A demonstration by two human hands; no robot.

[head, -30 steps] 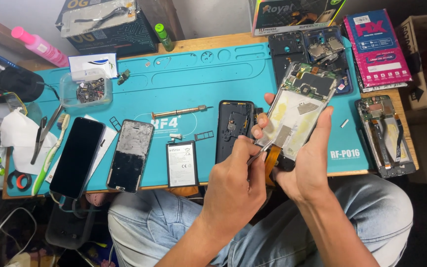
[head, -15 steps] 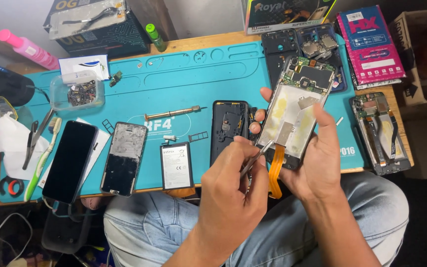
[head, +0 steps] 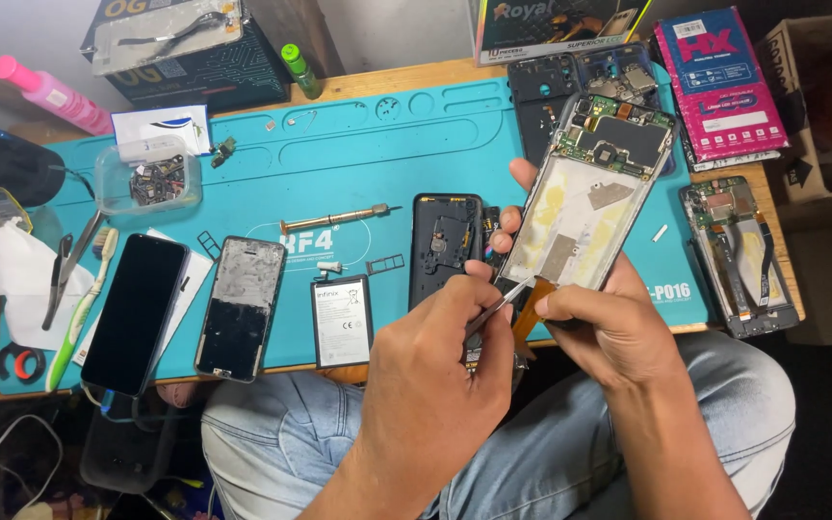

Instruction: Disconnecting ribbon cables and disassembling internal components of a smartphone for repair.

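The teal work mat (head: 387,144) covers most of your tabletop (head: 416,75). Above its right side, you hold an opened phone frame (head: 589,207) tilted up off the mat, its circuit board at the far end and an orange flex ribbon (head: 529,316) hanging from its near end. Your right hand (head: 609,327) is clenched around the frame's near edge, fingertips showing along its left side. Your left hand (head: 435,385) pinches a pair of thin metal tweezers (head: 498,306), whose tip meets the frame's near-left corner just beside the ribbon. On the mat to the left lie a black back cover (head: 445,241), a flat battery (head: 342,320), a cracked screen panel (head: 241,308) and a dark phone (head: 137,313). A small screwdriver (head: 334,220) lies farther back, near the mat's middle.
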